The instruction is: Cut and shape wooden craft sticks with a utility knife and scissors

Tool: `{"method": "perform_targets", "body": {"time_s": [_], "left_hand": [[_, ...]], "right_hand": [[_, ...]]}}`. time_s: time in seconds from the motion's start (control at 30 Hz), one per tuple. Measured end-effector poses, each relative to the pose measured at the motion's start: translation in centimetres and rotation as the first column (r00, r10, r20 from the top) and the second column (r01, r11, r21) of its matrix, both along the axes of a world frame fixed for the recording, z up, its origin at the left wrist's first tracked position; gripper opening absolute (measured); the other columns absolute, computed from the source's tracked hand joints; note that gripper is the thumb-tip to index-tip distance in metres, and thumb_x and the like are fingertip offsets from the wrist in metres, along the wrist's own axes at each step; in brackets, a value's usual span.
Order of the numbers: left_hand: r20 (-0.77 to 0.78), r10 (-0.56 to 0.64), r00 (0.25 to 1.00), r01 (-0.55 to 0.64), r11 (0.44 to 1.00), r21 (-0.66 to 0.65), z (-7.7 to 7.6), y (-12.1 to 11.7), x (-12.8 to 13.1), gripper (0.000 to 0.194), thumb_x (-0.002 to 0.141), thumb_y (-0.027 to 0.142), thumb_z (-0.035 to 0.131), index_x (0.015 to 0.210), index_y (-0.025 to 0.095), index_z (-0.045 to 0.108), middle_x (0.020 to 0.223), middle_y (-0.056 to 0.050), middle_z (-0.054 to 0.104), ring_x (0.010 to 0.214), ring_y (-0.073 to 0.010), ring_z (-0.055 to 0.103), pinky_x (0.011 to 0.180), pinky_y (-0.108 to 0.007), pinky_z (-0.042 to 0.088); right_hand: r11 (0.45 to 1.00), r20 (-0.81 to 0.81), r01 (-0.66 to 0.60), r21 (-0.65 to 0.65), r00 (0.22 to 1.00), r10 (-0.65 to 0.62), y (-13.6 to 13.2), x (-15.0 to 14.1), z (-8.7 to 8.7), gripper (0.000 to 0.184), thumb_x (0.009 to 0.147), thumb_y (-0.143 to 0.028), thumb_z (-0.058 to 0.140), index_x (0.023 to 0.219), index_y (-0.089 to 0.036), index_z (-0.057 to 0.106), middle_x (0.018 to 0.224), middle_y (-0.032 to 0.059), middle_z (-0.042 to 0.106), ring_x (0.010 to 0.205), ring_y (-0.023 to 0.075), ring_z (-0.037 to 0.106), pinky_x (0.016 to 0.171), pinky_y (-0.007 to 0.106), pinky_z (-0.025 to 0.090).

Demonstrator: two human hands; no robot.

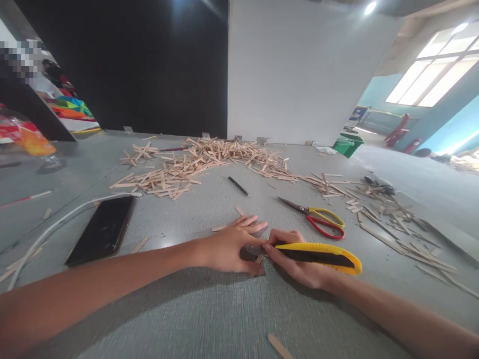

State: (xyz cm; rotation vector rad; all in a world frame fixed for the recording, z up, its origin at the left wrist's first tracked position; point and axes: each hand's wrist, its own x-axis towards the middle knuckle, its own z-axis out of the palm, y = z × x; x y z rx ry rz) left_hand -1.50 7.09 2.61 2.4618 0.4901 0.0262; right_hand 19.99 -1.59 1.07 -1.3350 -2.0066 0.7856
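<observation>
My right hand point(295, 259) is closed around a yellow and black utility knife point(318, 254), whose handle points right. The knife's dark front end reaches my left hand point(228, 247). My left hand lies low on the table with its outer fingers stretched out. Its thumb and forefinger hold down a small wooden stick point(259, 259), mostly hidden by the hands and the knife. Another stick piece point(219, 229) lies beside the left hand. Scissors point(318, 219) with one yellow and one red handle lie beyond my right hand, and a black pen point(238, 186) is farther back.
A long heap of wooden sticks point(224, 154) runs along the back of the grey table point(187, 314), with more cut pieces at the right. On the left lie a phone point(103, 229) and a white cable point(56, 219). Black and white panels point(160, 70) stand behind.
</observation>
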Motion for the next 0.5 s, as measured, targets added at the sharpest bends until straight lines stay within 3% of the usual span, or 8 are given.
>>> {"method": "perform_targets", "body": {"time_s": [0.37,0.5], "left_hand": [[-0.024,-0.005,1.0,0.005,1.0,0.027,-0.27,0.11,0.2,0.066,0.088,0.056,0.077,0.149,0.041,0.056,0.173,-0.007,0.02,0.161,-0.0373,0.007,0.126,-0.064,0.013],[-0.061,0.006,0.998,-0.005,1.0,0.016,0.32,-0.09,0.25,0.056,0.088,0.056,0.076,0.139,0.036,0.066,0.173,-0.007,0.021,0.161,-0.0371,0.008,0.126,-0.062,0.016]], "right_hand": [[0.999,0.051,-0.04,0.003,0.998,0.04,0.0,0.02,0.3,0.033,0.106,-0.039,0.047,0.077,-0.023,0.054,0.071,-0.0032,0.057,0.065,0.016,0.05,0.073,0.036,0.04],[0.998,0.081,-0.051,0.021,0.995,0.049,0.03,-0.26,0.53,0.036,0.107,-0.042,0.044,0.076,-0.024,0.05,0.071,-0.0023,0.055,0.065,0.0171,0.048,0.072,0.037,0.042]]}}
